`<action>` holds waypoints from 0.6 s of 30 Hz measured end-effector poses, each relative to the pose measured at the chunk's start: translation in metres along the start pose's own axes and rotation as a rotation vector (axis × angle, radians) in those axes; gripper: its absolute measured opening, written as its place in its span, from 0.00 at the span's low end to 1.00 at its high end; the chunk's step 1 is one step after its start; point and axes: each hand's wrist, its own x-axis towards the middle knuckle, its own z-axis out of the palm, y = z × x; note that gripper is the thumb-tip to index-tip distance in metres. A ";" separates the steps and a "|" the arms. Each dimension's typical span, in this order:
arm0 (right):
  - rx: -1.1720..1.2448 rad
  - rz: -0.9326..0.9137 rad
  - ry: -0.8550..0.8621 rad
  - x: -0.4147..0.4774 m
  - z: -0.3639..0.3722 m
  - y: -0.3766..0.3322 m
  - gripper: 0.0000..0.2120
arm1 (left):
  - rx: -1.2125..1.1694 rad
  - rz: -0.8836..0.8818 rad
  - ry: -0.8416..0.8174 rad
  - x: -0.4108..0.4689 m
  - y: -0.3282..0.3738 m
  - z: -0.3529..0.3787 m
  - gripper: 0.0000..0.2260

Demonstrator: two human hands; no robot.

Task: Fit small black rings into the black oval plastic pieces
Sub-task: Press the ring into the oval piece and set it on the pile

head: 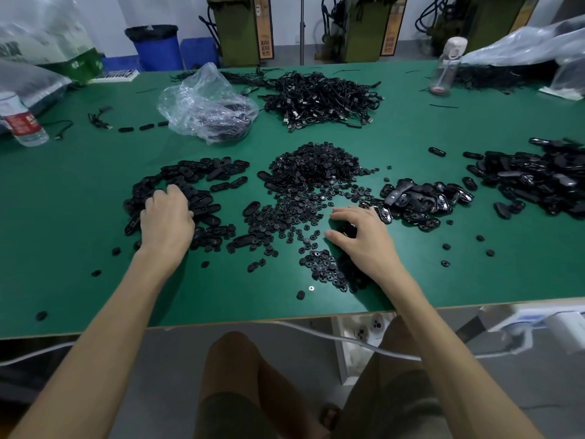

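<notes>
left grip [167,217] is curling round oval pieces [202,167] in their pile; right grip [361,239] is arching over rings [285,217], grasp impossible to tell.

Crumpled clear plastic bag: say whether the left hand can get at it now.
Probably yes: the left hand touches the black oval plastic pieces, and only bare green table lies between them and the clear plastic bag.

On the green table [95,217] a clear plastic bag [205,103] is laid beside heaped black cables [319,99]; a water bottle [23,122] is seen far left.
</notes>
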 end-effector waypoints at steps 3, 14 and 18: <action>-0.009 0.002 0.012 0.001 0.001 -0.001 0.18 | -0.091 0.049 0.061 -0.001 0.006 0.000 0.09; 0.190 0.067 0.121 -0.001 0.000 0.002 0.10 | -0.320 0.288 -0.218 -0.004 0.072 0.015 0.05; 0.198 0.059 0.129 -0.002 -0.001 0.002 0.10 | -0.379 0.362 -0.228 -0.007 0.087 0.017 0.06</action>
